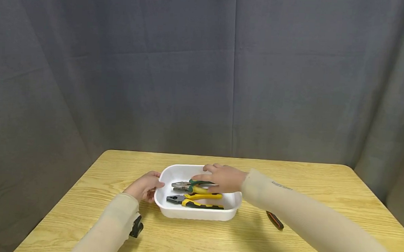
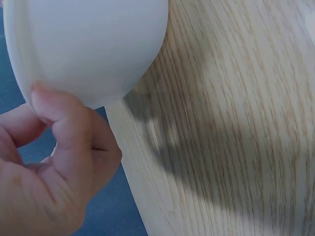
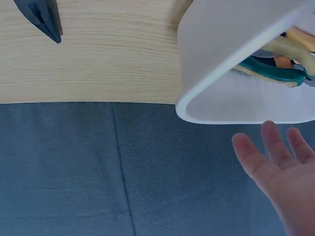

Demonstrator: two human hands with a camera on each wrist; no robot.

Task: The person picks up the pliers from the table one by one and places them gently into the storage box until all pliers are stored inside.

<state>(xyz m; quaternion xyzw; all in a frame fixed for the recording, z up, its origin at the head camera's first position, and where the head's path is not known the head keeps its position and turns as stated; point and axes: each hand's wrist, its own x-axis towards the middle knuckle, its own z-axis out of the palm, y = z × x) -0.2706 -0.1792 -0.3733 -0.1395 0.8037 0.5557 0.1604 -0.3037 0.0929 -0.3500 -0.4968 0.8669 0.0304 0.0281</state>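
A white plastic tray [image 1: 198, 214] has its left end at my left hand [image 1: 144, 186]. The thumb of that hand lies over the rim and the fingers are below, pinching the tray wall [image 2: 93, 44]. Inside lie pliers with yellow and black handles [image 1: 202, 205], nearest me. Behind them are pliers with green and yellow handles [image 1: 182, 185], partly hidden by my right hand [image 1: 225, 178]. That hand is above the tray's right part, fingers spread and holding nothing; in the right wrist view its fingertips [image 3: 243, 142] show near the rim.
On the wooden table [image 1: 190, 242], right of the tray, a black and red handle [image 1: 274, 221] shows partly under my right forearm. A dark pointed plier nose [image 3: 42, 19] appears in the right wrist view. Grey curtain [image 1: 190, 84] hangs behind the table.
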